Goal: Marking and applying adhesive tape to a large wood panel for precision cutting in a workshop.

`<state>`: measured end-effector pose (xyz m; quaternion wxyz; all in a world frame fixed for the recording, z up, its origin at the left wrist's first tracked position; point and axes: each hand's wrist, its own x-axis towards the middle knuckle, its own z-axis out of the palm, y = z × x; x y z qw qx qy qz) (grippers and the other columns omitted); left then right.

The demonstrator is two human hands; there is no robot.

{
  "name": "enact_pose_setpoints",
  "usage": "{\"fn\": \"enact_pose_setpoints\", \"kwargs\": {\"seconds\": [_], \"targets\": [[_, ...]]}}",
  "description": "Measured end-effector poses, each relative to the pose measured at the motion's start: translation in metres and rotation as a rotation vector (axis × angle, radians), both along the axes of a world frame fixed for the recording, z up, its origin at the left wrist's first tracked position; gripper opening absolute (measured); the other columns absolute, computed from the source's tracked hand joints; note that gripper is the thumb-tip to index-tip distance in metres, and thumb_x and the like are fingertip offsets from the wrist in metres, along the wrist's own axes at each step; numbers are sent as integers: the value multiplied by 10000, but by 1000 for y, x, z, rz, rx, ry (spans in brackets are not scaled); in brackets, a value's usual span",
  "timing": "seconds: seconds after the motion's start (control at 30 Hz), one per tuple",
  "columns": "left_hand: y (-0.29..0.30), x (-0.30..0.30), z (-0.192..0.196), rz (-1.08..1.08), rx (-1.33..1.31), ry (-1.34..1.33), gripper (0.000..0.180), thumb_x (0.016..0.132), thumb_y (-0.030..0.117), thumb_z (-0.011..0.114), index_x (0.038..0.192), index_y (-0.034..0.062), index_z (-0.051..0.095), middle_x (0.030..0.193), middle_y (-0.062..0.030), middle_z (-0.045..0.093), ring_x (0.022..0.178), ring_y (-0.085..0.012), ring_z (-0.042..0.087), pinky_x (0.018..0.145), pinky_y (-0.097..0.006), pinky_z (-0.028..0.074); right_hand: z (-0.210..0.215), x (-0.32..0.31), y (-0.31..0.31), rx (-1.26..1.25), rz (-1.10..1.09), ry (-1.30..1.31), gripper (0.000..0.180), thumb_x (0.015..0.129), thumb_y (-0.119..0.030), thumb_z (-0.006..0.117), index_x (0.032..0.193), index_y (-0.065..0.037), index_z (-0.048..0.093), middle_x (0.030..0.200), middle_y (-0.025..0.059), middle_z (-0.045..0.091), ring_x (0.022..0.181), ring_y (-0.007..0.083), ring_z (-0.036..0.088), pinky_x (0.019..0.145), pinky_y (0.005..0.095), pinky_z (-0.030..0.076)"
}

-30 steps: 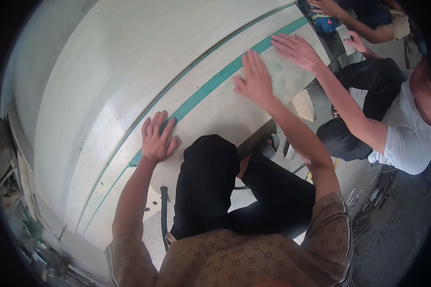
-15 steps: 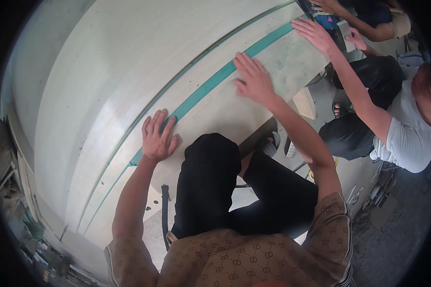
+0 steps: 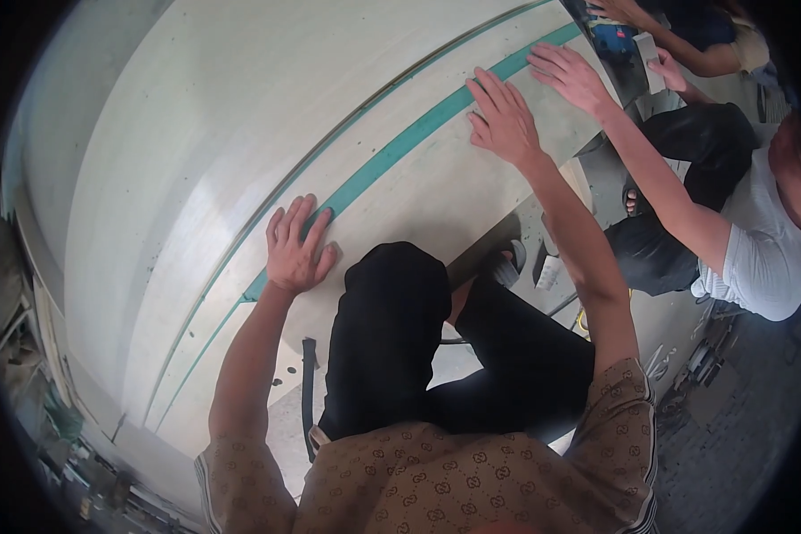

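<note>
Nearest the lens, a brown patterned shirt (image 3: 472, 485) and black trousers (image 3: 392, 338) fill the lower frame; one knee is raised toward the work. Just beyond the knee lies a large pale panel (image 3: 240, 142), running up and away to the right, with a teal tape strip (image 3: 392, 156) laid along its length beside a thin dark seam line.

Left hand (image 3: 295, 251): flat on the panel, fingers spread, palm down across the near stretch of the strip. Same spot as a second ago; it looks to be anchoring that end.

Right hand (image 3: 505, 116): arm stretched out, fingers spread and pressed flat, fingertips on or at the lower edge of the strip. It has slid further along the strip, up and to the right, over the last second. My reading: the tape is being smoothed down progressively, the near part already stuck, the far part under pressure now.

Beyond that, a co-worker's hand (image 3: 568, 76), from a person in a white shirt (image 3: 761, 258) crouched at right, also lies open on the panel next to the strip. It too has shifted up the panel. Further still, another person's hand at the top edge; what it does I cannot tell.

Left margin: cluttered debris, blurred.
</note>
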<state>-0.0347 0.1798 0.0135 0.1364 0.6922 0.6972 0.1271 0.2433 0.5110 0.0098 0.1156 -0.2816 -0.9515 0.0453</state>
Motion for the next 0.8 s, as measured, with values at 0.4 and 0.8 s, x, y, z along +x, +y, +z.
{"fn": "enact_pose_setpoints", "kwargs": {"seconds": [0.4,0.8], "targets": [[2,1,0,0,12,-3,575,823,331,597,1362,149,511,1486,-139,394,1382,-323,358,1141,-529,228,-20,13,74,131,-328,-37,615,851,-299,641,1339,35,475,1415,264,456,1351,396,408,1100,487,349],[1,0,2,-4,1,1,582,827,327,590,1374,154,494,1493,-142,382,1394,-325,341,1146,-531,214,-13,6,33,25,-130,86,557,842,-231,675,1329,-10,519,1386,215,507,1294,382,469,1060,466,396]]}}
